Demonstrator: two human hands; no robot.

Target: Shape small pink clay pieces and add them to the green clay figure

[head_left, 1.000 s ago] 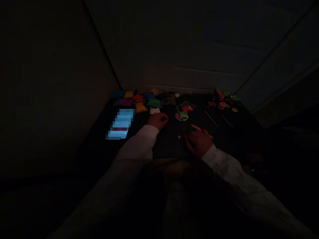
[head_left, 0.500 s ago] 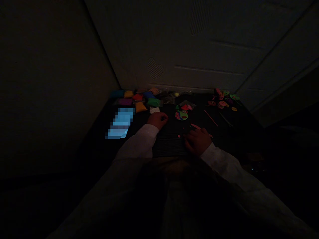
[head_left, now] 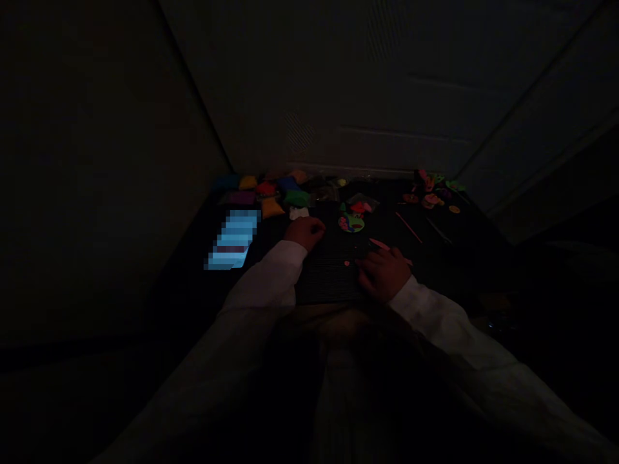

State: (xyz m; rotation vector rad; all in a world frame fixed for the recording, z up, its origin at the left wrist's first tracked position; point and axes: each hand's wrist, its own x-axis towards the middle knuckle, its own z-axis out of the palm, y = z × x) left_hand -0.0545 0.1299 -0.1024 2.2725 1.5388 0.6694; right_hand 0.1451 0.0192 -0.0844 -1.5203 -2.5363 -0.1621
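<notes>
In dim light, my left hand (head_left: 304, 233) rests on the dark table with its fingers curled toward the thumb. Whatever may be in that pinch is hidden. My right hand (head_left: 385, 274) lies lower on the table, fingers bent and pressed down; I cannot make out anything under them. Behind its knuckles runs a pink modelling tool (head_left: 379, 244), partly covered by the hand. A small pink bit of clay (head_left: 347, 263) sits just left of the right fingertips. Between and beyond the hands is a round green clay piece (head_left: 351, 223) with coloured shapes on it.
A phone (head_left: 233, 240) with a lit, blurred screen lies at left. Bags of coloured clay, including a green one (head_left: 296, 198) and an orange one (head_left: 272, 207), line the back. A pink stick (head_left: 409, 227) lies at right, before several small clay figures (head_left: 432, 201).
The picture has grown darker. Both hands keep their places and poses, and the things on the table stay where they were.
</notes>
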